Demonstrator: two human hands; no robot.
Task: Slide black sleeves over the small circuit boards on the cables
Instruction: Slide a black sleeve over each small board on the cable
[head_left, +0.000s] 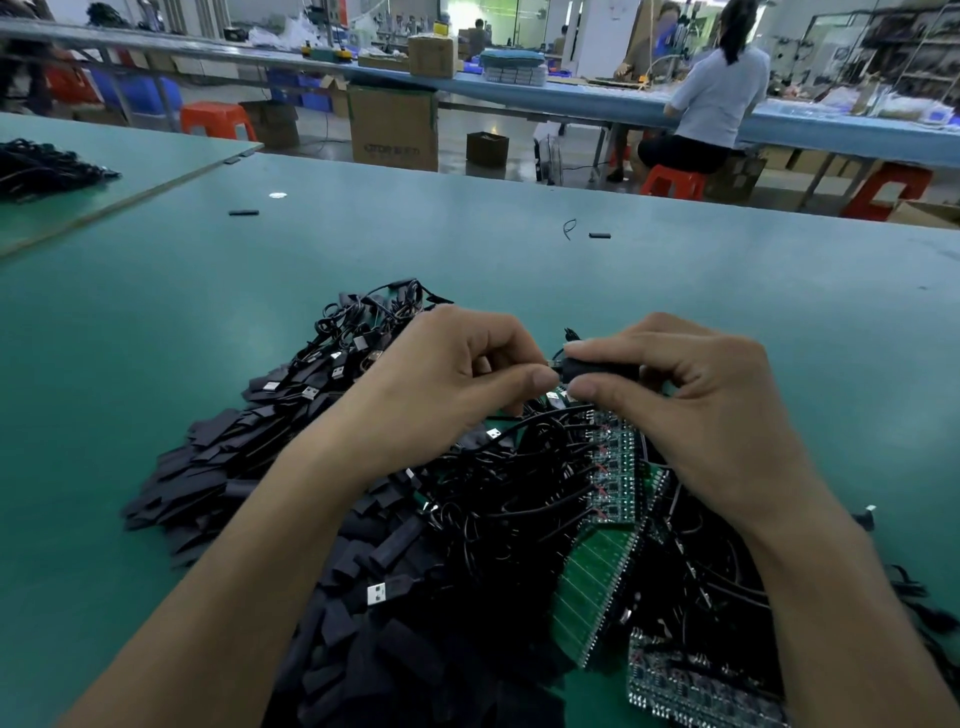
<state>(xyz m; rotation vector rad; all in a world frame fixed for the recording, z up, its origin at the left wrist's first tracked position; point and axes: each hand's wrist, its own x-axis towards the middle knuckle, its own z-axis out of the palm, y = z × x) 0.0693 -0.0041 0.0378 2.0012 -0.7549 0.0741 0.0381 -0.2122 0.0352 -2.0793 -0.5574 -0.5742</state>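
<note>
Far left first: loose black sleeves (208, 467) were heaped flat on the green desk (519, 249), kept, it was judged, within easy reach. Silver USB plugs (377, 593) were seen poking from the tangle of cables (509, 467). Over the heap the left hand (447, 374) was raised, its fingers curled and pinched on a cable's end; the board there was hidden by the fingertips. Right against it, one black sleeve (597, 366) was gripped between the thumb and curled fingers of the right hand (691, 395), with its mouth turned leftward, lined up, it seemed, so the board could be fed in. Beneath, green panels of circuit boards (615, 467) were laid out with cables attached. Print on a cardboard box (395, 127) behind the desk was too blurred to be read, and no other writing could be made out.
</note>
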